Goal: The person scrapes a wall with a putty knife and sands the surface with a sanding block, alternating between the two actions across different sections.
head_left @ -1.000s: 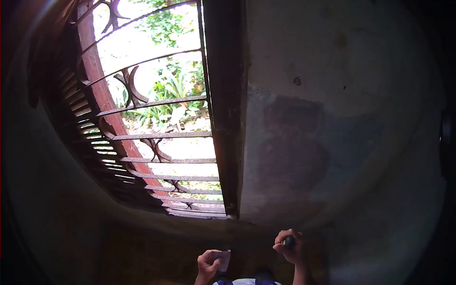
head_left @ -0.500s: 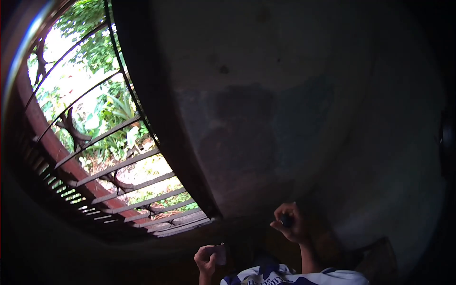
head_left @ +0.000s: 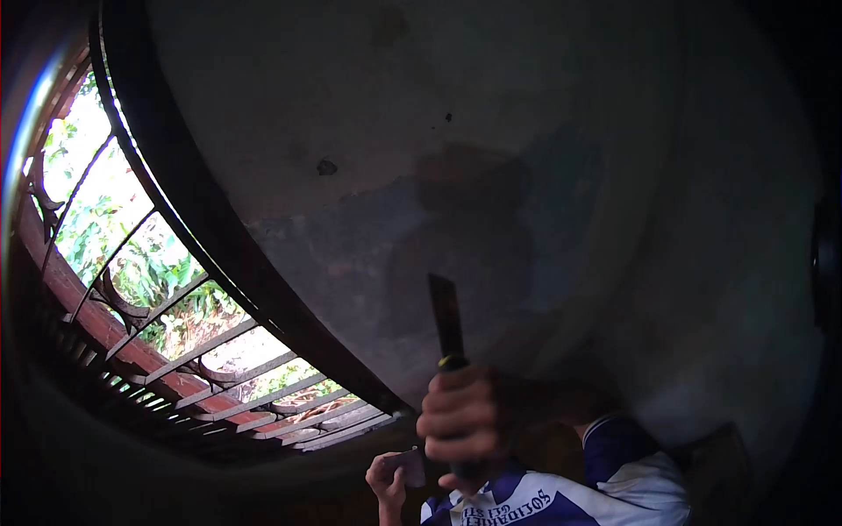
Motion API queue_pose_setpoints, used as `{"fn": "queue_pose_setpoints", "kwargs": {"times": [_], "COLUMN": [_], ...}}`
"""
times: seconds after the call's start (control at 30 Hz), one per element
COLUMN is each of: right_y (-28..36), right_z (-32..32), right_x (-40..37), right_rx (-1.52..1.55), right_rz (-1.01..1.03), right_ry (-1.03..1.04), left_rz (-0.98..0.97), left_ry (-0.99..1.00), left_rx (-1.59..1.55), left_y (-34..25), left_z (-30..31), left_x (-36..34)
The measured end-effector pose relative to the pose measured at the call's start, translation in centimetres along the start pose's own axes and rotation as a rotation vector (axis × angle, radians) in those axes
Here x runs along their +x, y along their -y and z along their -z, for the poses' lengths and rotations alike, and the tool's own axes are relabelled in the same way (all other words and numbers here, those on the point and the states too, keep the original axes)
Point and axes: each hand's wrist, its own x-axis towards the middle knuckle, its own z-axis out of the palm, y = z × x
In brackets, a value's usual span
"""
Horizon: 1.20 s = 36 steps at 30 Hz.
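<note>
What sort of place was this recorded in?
Probably a dim room in a house: there's a barred window grille with sunlit plants outside, beside a patchy, marked wall.

Metal window grille (head_left: 200,352), reddish beam (head_left: 132,349), sunlit green plants (head_left: 162,263) beyond, dim wall (head_left: 281,105), dark shadow (head_left: 460,241) across it

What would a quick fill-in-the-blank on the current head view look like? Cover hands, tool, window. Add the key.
1. The right hand grips a tool whose dark blade points ____ in the picture.
2. The left hand, holding a small flat piece, sits ____ in the picture than the right hand.
3. Outside the barred window, the plants are mostly ____ in colour.
4. The band at the blade's base is coloured ____.

Missing words: upward; lower; green; yellow.
</note>
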Motion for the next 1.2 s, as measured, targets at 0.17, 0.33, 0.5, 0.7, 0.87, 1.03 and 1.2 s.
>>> {"fn": "queue_pose_setpoints", "kwargs": {"times": [0.17, 0.33, 0.5, 0.7, 0.87, 1.03, 1.2], "right_y": [-5.3, -4.8, -8.4, -8.4, -7.2, -7.0, -7.9], "right_z": [2.9, 0.6, 2.3, 2.2, 2.2, 2.6, 3.2], "right_x": [1.5, 1.7, 1.7, 1.9, 1.7, 1.3, 1.5], "right_rx": [-0.239, -0.174, -0.278, -0.243, -0.169, -0.218, -0.126], "right_rz": [0.125, 0.406, 0.35, 0.381, 0.413, 0.413, 0.35], "right_ry": [-0.03, -0.145, -0.165, -0.22, -0.201, -0.172, -0.139], "left_rz": [0.027, 0.052, 0.063, -0.064, -0.134, -0.005, 0.03], "left_ry": [-0.056, -0.043, -0.077, -0.072, -0.039, -0.049, -0.081], "left_rx": [-0.046, 0.011, -0.089, 0.106, 0.21, 0.046, 0.04], "left_y": [0.6, 3.3, 0.9, 1.4, 0.6, 0.3, 1.1], "left_z": [-1.7, -1.6, -3.8, -3.3, -3.7, -4.5, -4.5], "left_x": [0.3, 0.0, 1.3, 1.3, 2.0, 1.7, 1.7]}}
